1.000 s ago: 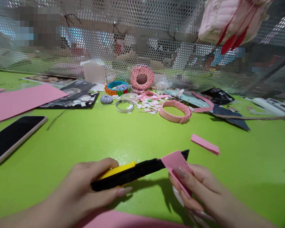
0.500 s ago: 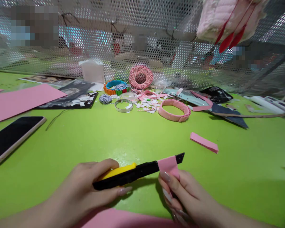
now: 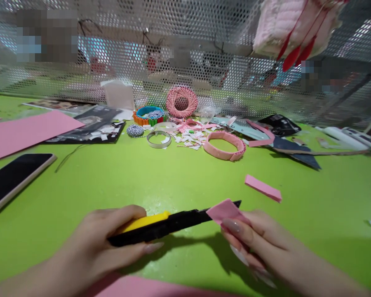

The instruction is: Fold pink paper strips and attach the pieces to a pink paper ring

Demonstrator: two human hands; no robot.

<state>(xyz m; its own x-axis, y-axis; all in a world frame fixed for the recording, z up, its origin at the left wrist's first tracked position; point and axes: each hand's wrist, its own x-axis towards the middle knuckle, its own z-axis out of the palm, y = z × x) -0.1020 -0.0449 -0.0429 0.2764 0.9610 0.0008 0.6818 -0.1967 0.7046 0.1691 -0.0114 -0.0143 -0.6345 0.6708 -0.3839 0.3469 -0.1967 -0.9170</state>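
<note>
My left hand [image 3: 108,243] grips a yellow and black utility knife [image 3: 163,225] that points right, low over the green table [image 3: 160,181]. My right hand [image 3: 259,241] pinches a small piece of pink paper [image 3: 224,210] against the knife's black front end. The blade's tip shows just past the paper. A large pink sheet [image 3: 148,286] lies under my wrists at the near edge.
A phone [image 3: 12,179] lies at the left beside another pink sheet [image 3: 27,130]. A folded pink strip [image 3: 262,188] rests right of centre. Farther back lie a pink paper ring [image 3: 224,145], a metal ring [image 3: 158,139], paper scraps [image 3: 191,138], a woven pink disc [image 3: 181,101] and a perforated metal screen [image 3: 185,49].
The pink piece has turned in my right hand, from wrapped over the knife to lying flatter at its tip. The knife has slid slightly to the left.
</note>
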